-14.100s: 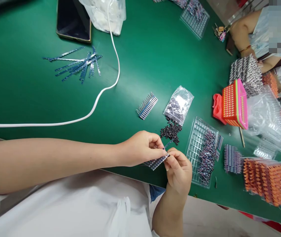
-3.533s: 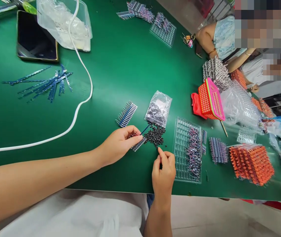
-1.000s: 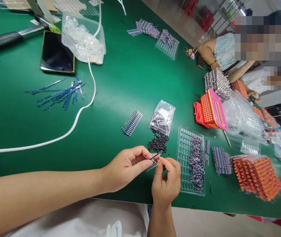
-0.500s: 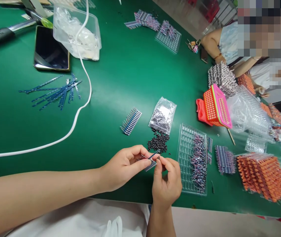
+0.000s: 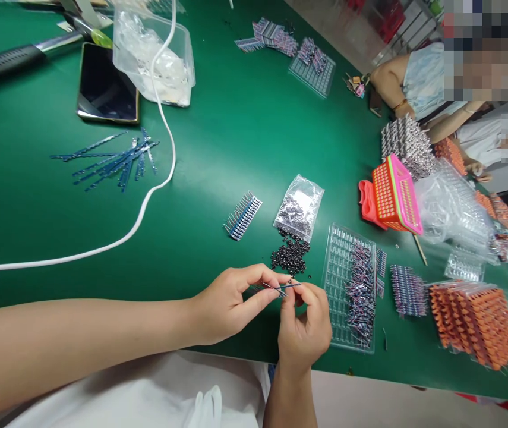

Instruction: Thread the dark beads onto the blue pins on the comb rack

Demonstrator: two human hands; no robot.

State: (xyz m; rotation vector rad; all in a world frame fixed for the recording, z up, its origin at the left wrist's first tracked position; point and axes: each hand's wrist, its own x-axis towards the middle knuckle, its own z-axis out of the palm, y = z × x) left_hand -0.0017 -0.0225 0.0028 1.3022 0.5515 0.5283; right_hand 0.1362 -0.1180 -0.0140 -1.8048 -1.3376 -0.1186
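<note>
My left hand pinches a blue and silver strip of small pieces with thin wire legs, seen nearly edge-on. My right hand is closed at the strip's right end, with a tiny black bead-like piece at its fingertips. Whether the bead touches the strip I cannot tell. Just beyond my fingers is a pile of black beads, below a clear bag holding more. Another wired strip lies left of the bag. To the right, a clear compartment tray holds many small wired pieces.
Blue notched strips, a phone, a white cable and a hammer lie left. A plastic box stands behind. Right are a basket, orange stacks and a co-worker's arm.
My right hand has come from the black pile to the strip, and a bead now shows at its fingertips. Over the last half second the strip has turned flatter, more edge-on.
</note>
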